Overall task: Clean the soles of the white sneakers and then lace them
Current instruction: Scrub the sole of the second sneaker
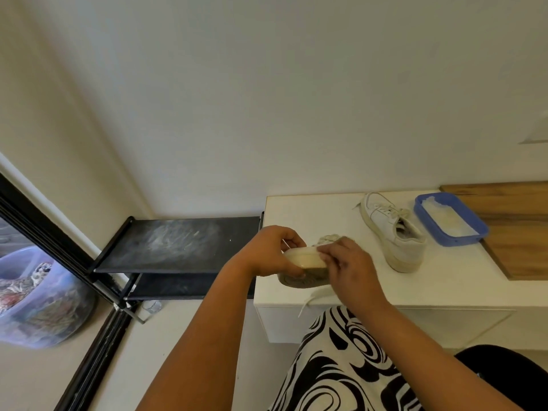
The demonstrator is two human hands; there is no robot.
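A person works on one white sneaker [305, 264], tipped on its side at the front-left of the white surface [444, 287], sole edge up: cleaning step, w/ lacing yet to come. Left hand [271, 252] curls round the toe end; right hand [348, 264] pinches at the sole rim, possibly w/ a wipe. Second sneaker [391, 231] stands upright nearby, beside a blue tub [450, 218]. Next: steady rubbing along the rim.

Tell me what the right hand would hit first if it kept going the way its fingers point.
The right hand points left, fingers already on the held sneaker. Past that sole, probably the left hand gripping its other end; depth is unclear.
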